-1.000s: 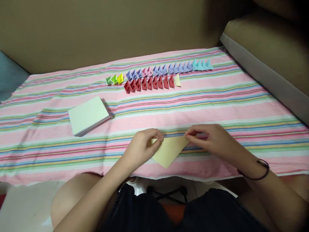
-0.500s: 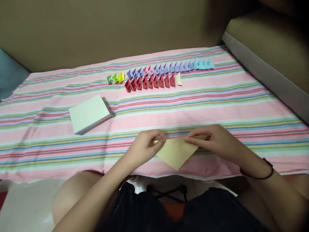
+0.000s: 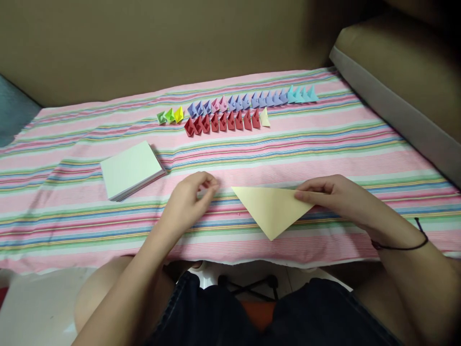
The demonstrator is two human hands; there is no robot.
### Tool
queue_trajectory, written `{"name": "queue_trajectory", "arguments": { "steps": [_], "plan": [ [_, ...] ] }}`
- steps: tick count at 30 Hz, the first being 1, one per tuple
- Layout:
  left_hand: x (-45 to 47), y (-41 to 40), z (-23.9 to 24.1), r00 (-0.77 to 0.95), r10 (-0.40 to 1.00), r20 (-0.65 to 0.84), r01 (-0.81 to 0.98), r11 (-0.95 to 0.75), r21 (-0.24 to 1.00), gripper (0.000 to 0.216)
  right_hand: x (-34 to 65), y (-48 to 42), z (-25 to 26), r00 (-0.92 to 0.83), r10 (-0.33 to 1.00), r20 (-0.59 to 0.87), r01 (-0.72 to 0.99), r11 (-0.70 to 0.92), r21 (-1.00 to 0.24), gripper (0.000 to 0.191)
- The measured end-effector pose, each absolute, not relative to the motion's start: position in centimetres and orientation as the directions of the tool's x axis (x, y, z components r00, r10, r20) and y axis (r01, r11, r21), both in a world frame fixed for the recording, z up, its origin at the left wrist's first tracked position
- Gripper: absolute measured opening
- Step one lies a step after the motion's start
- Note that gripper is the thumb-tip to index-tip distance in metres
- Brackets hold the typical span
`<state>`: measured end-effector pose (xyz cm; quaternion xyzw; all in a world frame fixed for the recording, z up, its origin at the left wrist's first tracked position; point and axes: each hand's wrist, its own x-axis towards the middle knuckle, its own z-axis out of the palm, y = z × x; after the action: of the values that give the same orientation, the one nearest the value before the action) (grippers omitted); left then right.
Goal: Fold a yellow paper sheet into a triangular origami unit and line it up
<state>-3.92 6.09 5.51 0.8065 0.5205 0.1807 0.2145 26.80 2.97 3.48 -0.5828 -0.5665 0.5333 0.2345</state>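
Observation:
A pale yellow sheet folded into a triangle [image 3: 271,209] lies flat on the striped cloth, point toward me. My right hand [image 3: 336,197] presses its fingers on the triangle's right corner. My left hand [image 3: 189,199] hovers a little left of the paper, off it, fingers loosely curled with nothing in them.
A stack of pale square paper [image 3: 131,169] lies to the left. Two rows of small folded paper pieces [image 3: 230,113], green, yellow, purple, pink, blue and red, line the far side of the pink striped cloth [image 3: 324,144]. A brown cushion [image 3: 403,77] borders the right.
My left hand let go of the triangle's left corner and drew back to the left. The paper slid right and away from me under my right hand.

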Motion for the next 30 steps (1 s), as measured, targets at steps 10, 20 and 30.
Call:
{"name": "queue_trajectory", "arguments": {
  "steps": [10, 20, 30],
  "plan": [
    [-1.8, 4.7, 3.5, 0.724, 0.688, 0.054, 0.505, -0.582, 0.637, 0.06, 25.2, 2.7, 3.1, -0.253, 0.883, -0.395, 0.225, -0.344, -0.912, 0.032],
    [-1.6, 5.4, 2.0, 0.767, 0.634, 0.1, 0.468, -0.66, 0.587, 0.042, 26.8, 3.1, 2.6, -0.22, 0.923, -0.317, 0.406, -0.209, -0.89, 0.035],
    [-2.1, 5.9, 1.6, 0.796, 0.597, 0.102, 0.417, -0.662, 0.623, 0.039, 27.8, 3.1, 2.2, -0.431, 0.885, -0.174, 0.575, 0.121, -0.809, 0.04]
  ]
}}
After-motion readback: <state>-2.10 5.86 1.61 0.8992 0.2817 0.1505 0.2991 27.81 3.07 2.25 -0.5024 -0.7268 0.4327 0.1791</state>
